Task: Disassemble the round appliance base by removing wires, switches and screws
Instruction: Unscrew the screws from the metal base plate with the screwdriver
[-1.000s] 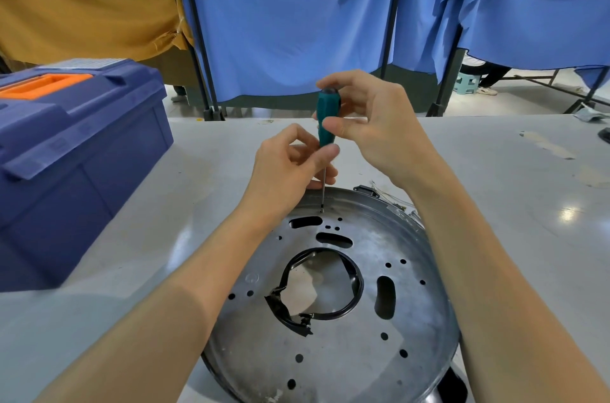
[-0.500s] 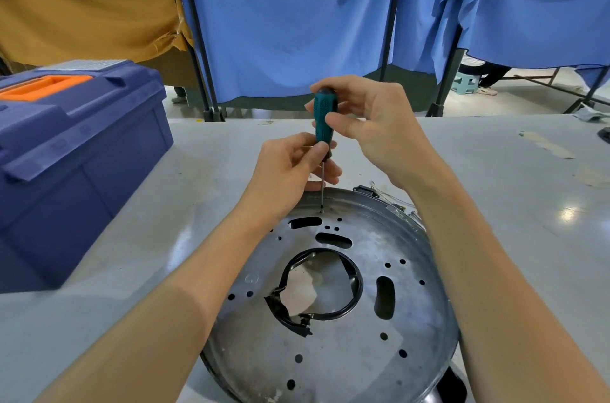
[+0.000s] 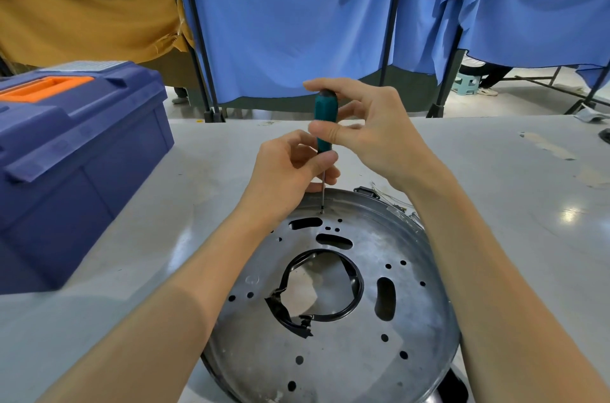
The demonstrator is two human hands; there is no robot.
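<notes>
Since the frame a second ago, the right hand (image 3: 373,135) has re-gripped rather than travelled: its thumb now lies across the middle of the handle, the forefinger reaches over the cap, and the other fingers stand loosely spread. The left hand (image 3: 284,178) pinches the handle's lower end between thumb and curled fingers, steadying the slim screwdriver (image 3: 325,119) with teal plastic handle and thin steel shaft, which stands near upright. Its tip meets the far edge of the round, dull-grey sheet-metal appliance base (image 3: 412,270), presumably in a screw head too small to make out; the base lies flat on the pale glossy table (image 3: 495,204) directly before the person. For clean removal, the shaft should be kept square to the plate, pressed down firmly and turned in short finger-rolls, so the tip does not slip. The scuffed plate is punched with round holes and oblong slots, with a torn black plastic ring (image 3: 358,290) round its centre opening. A blue plastic toolbox (image 3: 82,155) stands to the left.
</notes>
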